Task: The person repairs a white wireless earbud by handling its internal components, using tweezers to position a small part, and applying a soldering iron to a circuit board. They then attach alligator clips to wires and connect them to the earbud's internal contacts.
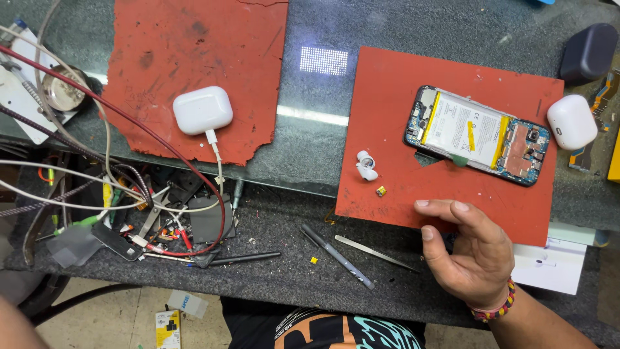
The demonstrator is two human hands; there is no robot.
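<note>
Head camera shows the right hand [468, 249] open, holding nothing, while the opened phone [478, 136] lies at twelve o'clock on the red mat [387, 116], probably light and fragile, safest gripped by its edges.

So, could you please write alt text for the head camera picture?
A person's right hand hovers open at the edge of a red mat that holds an opened phone, a white earbud and a white earbud case.
</note>
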